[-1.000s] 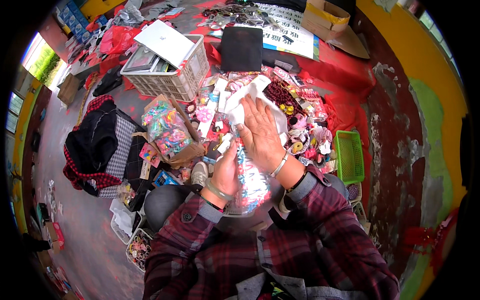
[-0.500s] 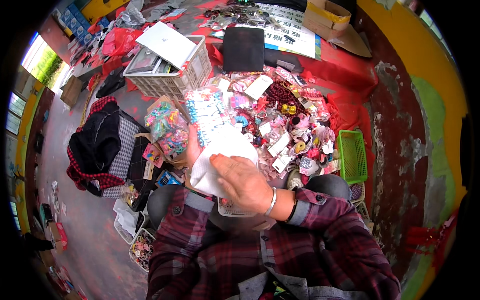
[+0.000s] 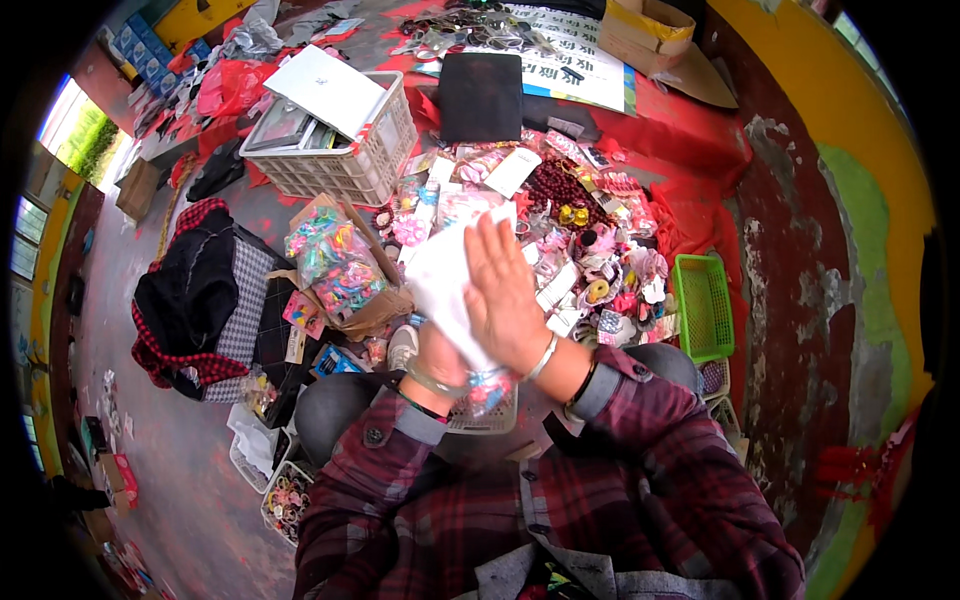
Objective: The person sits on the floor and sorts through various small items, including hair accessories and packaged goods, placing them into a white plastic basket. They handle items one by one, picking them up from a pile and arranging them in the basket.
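Note:
Between my palms is a white cloth (image 3: pixel 437 272), perhaps thick paper. My left hand (image 3: pixel 438 358) holds it from behind and below, its fingers hidden. My right hand (image 3: pixel 503 290) lies flat on its right side, fingers stretched out and close together. A clear packet (image 3: pixel 487 393) with blue and red bits pokes out beneath, by my wrists; the cloth hides the rest. Beyond my hands spreads a pile of hair accessories (image 3: pixel 598 262), with scrunchies, cards and dark red beads (image 3: pixel 560 190). Under my wrists stands a small white basket (image 3: pixel 508 416).
To the left, a cardboard box (image 3: pixel 385 305) holds bags of colourful pieces, beside a black garment with red-check trim (image 3: pixel 190 300). A beige crate (image 3: pixel 335 175) stands behind. At right is a green basket (image 3: pixel 703 300) near the peeling wall (image 3: pixel 800 290). Small baskets (image 3: pixel 285 490) sit low left.
My left hand has come down and nearer my body. The packet's coloured bits, formerly above the cloth, now show below it. My right hand has turned its fingers upward against the cloth.

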A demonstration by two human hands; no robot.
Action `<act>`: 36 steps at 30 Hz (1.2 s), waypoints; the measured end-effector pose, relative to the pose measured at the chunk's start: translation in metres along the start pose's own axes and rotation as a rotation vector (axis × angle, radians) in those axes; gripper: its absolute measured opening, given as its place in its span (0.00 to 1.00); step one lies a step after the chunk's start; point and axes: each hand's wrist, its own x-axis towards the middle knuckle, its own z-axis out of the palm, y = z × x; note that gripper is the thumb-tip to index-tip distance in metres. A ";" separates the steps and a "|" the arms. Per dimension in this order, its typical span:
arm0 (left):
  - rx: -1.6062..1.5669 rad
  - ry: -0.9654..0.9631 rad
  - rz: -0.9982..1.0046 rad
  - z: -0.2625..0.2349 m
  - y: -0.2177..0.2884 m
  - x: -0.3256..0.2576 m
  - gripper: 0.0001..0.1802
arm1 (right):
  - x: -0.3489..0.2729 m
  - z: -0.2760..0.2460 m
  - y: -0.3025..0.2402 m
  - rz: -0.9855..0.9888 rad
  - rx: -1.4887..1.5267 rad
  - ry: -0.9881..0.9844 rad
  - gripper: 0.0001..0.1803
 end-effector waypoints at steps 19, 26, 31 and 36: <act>0.448 -0.273 -0.174 0.010 0.010 -0.009 0.33 | 0.025 -0.020 0.063 0.504 0.763 0.341 0.22; 0.424 -0.201 -0.169 0.013 0.025 -0.008 0.29 | 0.039 -0.057 0.063 0.817 1.213 0.047 0.24; 0.418 -0.195 -0.198 0.025 0.029 -0.011 0.28 | 0.028 -0.047 0.065 0.337 0.713 -0.208 0.25; 0.486 -0.214 -0.225 0.013 0.027 -0.007 0.30 | 0.022 -0.034 0.062 0.246 0.371 0.079 0.23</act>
